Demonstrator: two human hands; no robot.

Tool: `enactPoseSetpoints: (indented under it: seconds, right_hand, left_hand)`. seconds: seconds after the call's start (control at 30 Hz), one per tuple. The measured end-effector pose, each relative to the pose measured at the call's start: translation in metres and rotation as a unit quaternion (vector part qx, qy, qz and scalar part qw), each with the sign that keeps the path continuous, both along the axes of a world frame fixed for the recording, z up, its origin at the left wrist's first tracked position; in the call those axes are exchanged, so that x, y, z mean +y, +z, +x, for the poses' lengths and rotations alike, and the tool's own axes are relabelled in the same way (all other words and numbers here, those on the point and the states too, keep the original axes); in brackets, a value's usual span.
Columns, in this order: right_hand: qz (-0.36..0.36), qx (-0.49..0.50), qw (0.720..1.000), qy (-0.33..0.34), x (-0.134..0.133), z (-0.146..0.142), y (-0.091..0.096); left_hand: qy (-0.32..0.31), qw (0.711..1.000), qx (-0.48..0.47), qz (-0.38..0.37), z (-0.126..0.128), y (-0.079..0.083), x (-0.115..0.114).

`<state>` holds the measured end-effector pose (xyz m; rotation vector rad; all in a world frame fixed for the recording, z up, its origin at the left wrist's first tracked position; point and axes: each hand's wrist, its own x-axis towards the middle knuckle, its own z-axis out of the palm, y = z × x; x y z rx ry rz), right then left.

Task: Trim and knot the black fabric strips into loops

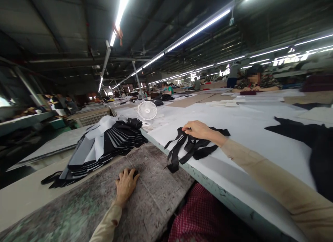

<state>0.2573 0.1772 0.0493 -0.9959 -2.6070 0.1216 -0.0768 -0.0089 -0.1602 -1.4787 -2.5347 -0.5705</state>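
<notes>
My right hand [197, 129] reaches over the white-covered table [249, 127]. Its thumb and fingers are pinched on a loose bunch of black fabric strips [194, 150], some of which hang over the table's near edge. Lower down, my left hand [127, 184] rests on a stained brown board [153, 165] with its fingers curled. A small dark thing shows at its fingertips; what it is I cannot make out. Beyond this hand lies a fanned stack of black, grey and white cut fabric pieces [104, 144].
A small white fan [147, 110] stands at the table's corner. Black fabric [301, 134] lies on the right. Across the table a person [257, 80] leans over dark red material [248, 93]. Checked red cloth [194, 214] is close below me.
</notes>
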Motion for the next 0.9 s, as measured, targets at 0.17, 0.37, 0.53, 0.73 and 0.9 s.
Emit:
enactPoseSetpoints:
  seconds: [0.17, 0.37, 0.53, 0.73, 0.9]
  right_hand:
    - [0.048, -0.041, 0.993, 0.103, -0.012, -0.006, -0.006]
    - [0.087, -0.110, 0.986, 0.085, -0.025, -0.019, -0.023]
    - [0.101, -0.129, 0.983, 0.078, -0.025, -0.021, -0.032]
    - [0.098, -0.104, 0.987, 0.074, -0.011, -0.027, -0.039]
    - [0.073, -0.089, 0.990, 0.077, -0.008, -0.031, -0.038]
  left_hand:
    - [-0.002, 1.000, 0.013, 0.014, -0.008, 0.007, 0.004]
    - [-0.001, 0.995, -0.064, 0.070, -0.014, 0.031, 0.013]
    - [-0.026, 0.968, -0.196, 0.153, 0.003, 0.053, 0.014]
    - [-0.051, 0.854, -0.420, 0.302, 0.024, 0.056, 0.015]
    - [-0.105, 0.680, -0.626, 0.367, 0.018, 0.065, 0.002]
